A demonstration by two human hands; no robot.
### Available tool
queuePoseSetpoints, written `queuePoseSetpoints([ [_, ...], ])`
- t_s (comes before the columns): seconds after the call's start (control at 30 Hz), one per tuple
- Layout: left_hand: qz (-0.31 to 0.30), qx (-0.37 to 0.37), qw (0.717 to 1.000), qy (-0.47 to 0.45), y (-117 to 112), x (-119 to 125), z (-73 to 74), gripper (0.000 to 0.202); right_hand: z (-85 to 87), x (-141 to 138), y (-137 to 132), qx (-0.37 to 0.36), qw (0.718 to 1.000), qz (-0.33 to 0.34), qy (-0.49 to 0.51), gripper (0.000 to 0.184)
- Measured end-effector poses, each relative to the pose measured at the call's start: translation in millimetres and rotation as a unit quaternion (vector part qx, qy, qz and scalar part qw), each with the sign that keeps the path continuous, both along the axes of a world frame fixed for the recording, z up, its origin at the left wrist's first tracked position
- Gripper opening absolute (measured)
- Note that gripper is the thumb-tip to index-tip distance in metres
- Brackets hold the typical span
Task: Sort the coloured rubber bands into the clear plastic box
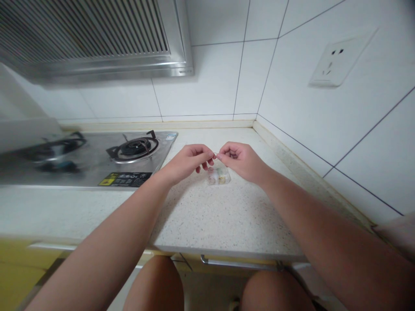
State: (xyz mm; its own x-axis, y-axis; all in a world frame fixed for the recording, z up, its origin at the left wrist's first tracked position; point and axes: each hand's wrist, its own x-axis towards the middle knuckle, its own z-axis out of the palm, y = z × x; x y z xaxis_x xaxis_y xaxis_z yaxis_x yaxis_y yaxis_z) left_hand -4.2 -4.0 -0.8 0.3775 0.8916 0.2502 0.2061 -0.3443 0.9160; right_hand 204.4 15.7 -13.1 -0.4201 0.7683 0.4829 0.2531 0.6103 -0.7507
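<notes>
My left hand (194, 160) and my right hand (238, 159) meet over the countertop, thumb and forefinger of each pinched together. Between the fingertips is a thin, curved, wire-like piece (215, 154), too small to name exactly. Just below lies a small clear plastic box (218, 180) with compartments holding small coiled or ring-like pieces, some reddish and some yellowish. My hands hide the far part of the box.
A steel gas stove (90, 149) with a black burner (135, 147) is at the left, under a range hood (175, 65). White tiled walls meet behind the speckled countertop (214, 220). A wall socket (340, 60) is at the upper right. A drawer handle (240, 262) runs below the front edge.
</notes>
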Motion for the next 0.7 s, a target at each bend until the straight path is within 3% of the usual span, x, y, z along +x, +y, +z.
queuePoseSetpoints([
  [0.7, 0.003, 0.003, 0.999, 0.045, 6.9, -2.8, -6.5, 0.029, 0.3, -0.1, 0.3, 0.008, 1.0, 0.002, 0.004, 0.022],
])
